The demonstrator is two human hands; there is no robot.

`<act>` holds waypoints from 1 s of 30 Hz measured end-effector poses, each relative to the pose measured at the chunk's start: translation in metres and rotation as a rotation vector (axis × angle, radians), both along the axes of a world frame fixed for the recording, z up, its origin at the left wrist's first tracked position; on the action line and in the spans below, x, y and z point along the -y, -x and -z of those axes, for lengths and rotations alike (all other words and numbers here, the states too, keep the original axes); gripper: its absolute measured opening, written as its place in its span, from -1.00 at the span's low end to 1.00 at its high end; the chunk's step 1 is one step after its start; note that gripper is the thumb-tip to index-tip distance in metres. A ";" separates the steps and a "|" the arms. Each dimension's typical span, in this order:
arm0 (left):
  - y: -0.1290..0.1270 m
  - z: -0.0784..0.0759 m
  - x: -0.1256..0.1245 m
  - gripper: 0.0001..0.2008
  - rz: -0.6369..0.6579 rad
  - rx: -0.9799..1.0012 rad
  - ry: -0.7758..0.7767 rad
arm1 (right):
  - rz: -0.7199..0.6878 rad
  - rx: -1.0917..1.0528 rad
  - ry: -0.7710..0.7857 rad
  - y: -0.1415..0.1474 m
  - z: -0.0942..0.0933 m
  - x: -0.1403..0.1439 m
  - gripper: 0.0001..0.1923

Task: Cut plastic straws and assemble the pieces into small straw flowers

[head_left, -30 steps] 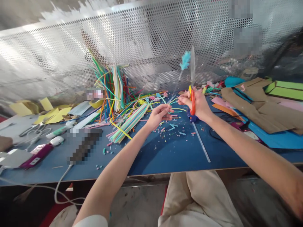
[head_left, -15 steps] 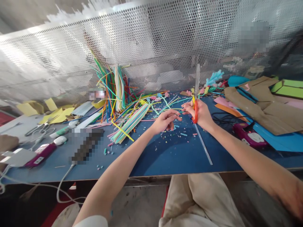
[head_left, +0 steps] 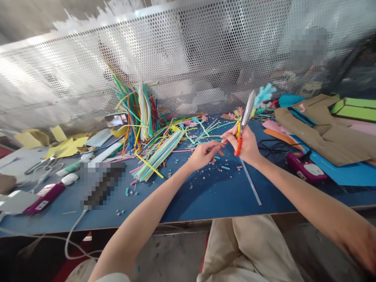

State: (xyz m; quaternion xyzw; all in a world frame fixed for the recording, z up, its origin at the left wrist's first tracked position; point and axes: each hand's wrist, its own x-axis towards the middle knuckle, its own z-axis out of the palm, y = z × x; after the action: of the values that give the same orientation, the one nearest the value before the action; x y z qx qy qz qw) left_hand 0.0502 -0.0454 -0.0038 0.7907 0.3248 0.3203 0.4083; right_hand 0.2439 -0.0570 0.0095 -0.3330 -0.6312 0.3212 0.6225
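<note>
Two hands meet above the middle of the blue-topped counter (head_left: 205,196). Your right hand (head_left: 246,145) is closed around the orange handles of a pair of steel-bladed scissors (head_left: 245,117), blades together and pointing up and slightly right. Your left hand (head_left: 204,153) sits just beside it, fingers pinched narrow toward the right hand's fingertips; whether anything lies between them cannot be told. Beneath the hands, small coloured cut straw pieces (head_left: 225,167) are scattered on the counter, and a clear thin plastic straw (head_left: 251,183) lies toward the near edge. Left of your left hand lies a bundle of long multicoloured drinking straws (head_left: 160,152); to the right rests a magenta glue gun (head_left: 307,169), and behind it brown cardboard sheets (head_left: 323,129).
</note>
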 end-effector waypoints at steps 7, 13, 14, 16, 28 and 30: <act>0.003 -0.004 -0.004 -0.61 -0.096 -0.052 -0.243 | -0.012 -0.068 -0.024 0.006 -0.004 0.006 -0.59; 0.000 -0.010 0.000 -0.56 -0.078 0.004 -0.257 | 0.044 -0.154 -0.017 0.007 -0.008 0.007 -0.59; 0.000 -0.010 0.001 -0.55 -0.068 0.003 -0.239 | 0.044 -0.161 -0.013 0.006 -0.008 0.007 -0.60; 0.001 -0.010 0.002 -0.53 -0.043 -0.007 -0.197 | 0.029 -0.171 -0.013 0.005 -0.008 0.006 -0.61; 0.001 -0.002 -0.004 -0.57 0.033 0.000 -0.109 | -0.087 -0.200 -0.048 0.004 0.000 -0.002 -0.62; 0.000 -0.002 -0.005 -0.58 0.020 0.035 -0.086 | -0.092 -0.200 -0.044 0.005 -0.001 -0.002 -0.63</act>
State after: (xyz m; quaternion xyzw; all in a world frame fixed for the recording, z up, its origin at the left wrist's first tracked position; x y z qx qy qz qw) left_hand 0.0503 -0.0403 -0.0022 0.8050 0.2957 0.3436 0.3826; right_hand 0.2391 -0.0552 0.0102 -0.2563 -0.5874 0.3670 0.6742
